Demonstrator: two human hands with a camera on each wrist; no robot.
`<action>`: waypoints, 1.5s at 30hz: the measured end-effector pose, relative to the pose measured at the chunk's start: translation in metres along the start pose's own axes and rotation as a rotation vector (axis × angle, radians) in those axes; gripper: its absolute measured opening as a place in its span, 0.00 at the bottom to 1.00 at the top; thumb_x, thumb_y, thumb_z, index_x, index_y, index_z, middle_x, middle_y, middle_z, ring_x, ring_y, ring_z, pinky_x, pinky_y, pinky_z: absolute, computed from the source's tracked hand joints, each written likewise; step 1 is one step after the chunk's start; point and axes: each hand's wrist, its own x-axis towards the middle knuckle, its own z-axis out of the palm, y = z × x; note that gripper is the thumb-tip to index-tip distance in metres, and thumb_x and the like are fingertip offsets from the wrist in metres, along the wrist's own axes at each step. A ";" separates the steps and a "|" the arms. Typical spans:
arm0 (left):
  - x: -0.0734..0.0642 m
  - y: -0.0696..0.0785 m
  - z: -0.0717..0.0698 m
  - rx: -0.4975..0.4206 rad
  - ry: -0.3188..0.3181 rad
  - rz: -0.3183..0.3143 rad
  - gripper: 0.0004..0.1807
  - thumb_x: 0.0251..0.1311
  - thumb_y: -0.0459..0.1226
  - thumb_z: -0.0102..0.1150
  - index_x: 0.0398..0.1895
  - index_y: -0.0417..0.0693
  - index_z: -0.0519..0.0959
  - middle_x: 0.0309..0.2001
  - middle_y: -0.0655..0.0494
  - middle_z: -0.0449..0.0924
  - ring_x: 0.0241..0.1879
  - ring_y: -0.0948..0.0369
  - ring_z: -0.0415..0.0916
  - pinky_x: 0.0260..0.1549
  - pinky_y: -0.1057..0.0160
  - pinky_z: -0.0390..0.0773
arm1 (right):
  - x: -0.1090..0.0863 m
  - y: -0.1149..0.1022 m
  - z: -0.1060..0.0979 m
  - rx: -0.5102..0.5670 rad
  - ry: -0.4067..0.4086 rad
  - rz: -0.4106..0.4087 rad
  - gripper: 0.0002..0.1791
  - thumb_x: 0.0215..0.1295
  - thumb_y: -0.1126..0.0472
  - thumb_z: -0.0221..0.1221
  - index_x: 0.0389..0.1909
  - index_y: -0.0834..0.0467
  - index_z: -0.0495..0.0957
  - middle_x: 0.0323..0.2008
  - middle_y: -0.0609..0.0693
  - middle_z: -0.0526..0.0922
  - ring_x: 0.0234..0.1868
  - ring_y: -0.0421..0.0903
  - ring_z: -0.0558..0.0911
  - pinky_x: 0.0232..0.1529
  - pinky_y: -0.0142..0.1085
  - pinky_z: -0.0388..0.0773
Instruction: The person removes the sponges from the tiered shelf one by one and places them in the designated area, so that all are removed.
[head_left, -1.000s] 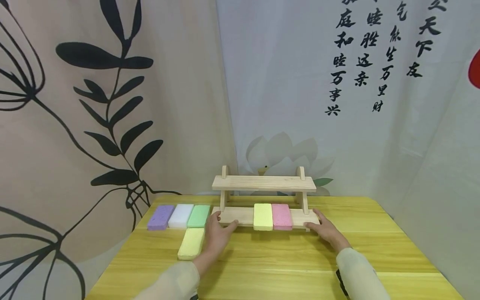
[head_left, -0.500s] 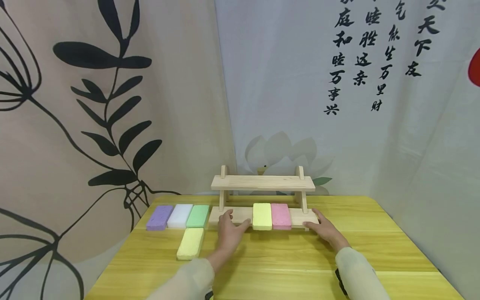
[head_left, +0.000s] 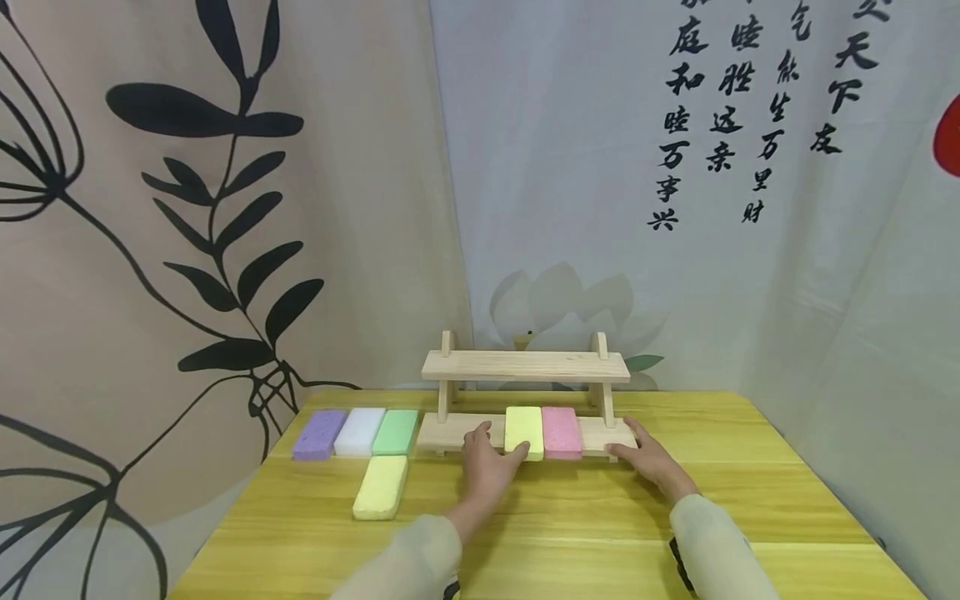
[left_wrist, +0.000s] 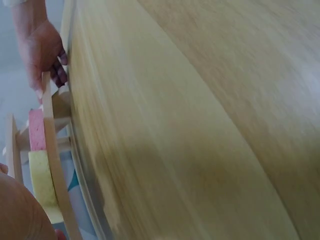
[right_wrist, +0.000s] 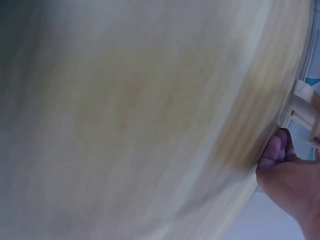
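A two-tier wooden shelf [head_left: 527, 367] stands on the table. Its lower board bears a yellow sponge [head_left: 524, 425] and a pink sponge [head_left: 561, 433], side by side. At the yellow sponge's left side is my left hand [head_left: 486, 475], fingers spread over the board and thumb by the sponge's front edge. My right hand [head_left: 660, 467] grips the right end of the lower board, thumb at the front. In the left wrist view, the right hand [left_wrist: 42, 50] holds the board's end, with the pink sponge [left_wrist: 36, 130] and yellow sponge [left_wrist: 42, 177] nearer.
Left of the shelf lie a purple sponge [head_left: 320, 435], a white sponge [head_left: 360, 432] and a green sponge [head_left: 396, 432] in a row. A pale yellow sponge [head_left: 380, 487] lies in front. Behind the wooden table [head_left: 570, 525] hangs a printed curtain [head_left: 360, 208].
My left hand has slid right along the lower board, from its left end to the yellow sponge. The right hand stays at the board's right end; the sponges lie as before.
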 end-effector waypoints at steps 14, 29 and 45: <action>-0.007 0.001 0.027 0.071 0.079 0.003 0.46 0.41 0.49 0.79 0.62 0.34 0.71 0.52 0.42 0.70 0.51 0.48 0.70 0.52 0.48 0.74 | 0.005 0.006 -0.001 0.007 -0.019 0.000 0.56 0.64 0.39 0.61 0.79 0.57 0.37 0.72 0.75 0.49 0.70 0.70 0.58 0.68 0.62 0.55; -0.006 -0.004 0.043 0.120 0.102 -0.008 0.46 0.39 0.51 0.80 0.59 0.35 0.73 0.49 0.45 0.70 0.47 0.51 0.69 0.47 0.52 0.75 | 0.002 0.004 0.002 0.006 0.005 0.001 0.52 0.68 0.44 0.60 0.79 0.58 0.39 0.72 0.76 0.50 0.70 0.70 0.58 0.68 0.62 0.55; -0.005 -0.003 0.045 0.078 0.102 -0.016 0.44 0.39 0.47 0.81 0.58 0.33 0.73 0.49 0.44 0.69 0.48 0.50 0.70 0.49 0.50 0.75 | 0.000 0.000 0.001 0.018 0.000 -0.011 0.53 0.67 0.42 0.60 0.79 0.59 0.38 0.72 0.75 0.50 0.69 0.70 0.59 0.67 0.62 0.56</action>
